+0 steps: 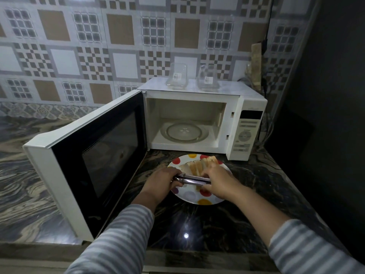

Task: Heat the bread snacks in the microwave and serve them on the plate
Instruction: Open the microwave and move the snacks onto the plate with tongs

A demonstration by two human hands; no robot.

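Over the plate [194, 197], your left hand [161, 182] grips the tongs [192, 179]; your right hand [216, 179] pinches their tip beside the bread snacks [199, 165]; squeeze gently, lift level.

We see pale, toasted-edged bread snacks [199, 165] lined up on a white plate [194, 197] with coloured dots, which sits on the dark counter just in front of our white microwave [197, 115]. Its door [88, 165] stands swung wide to the left, the glass turntable [184, 132] bare inside.
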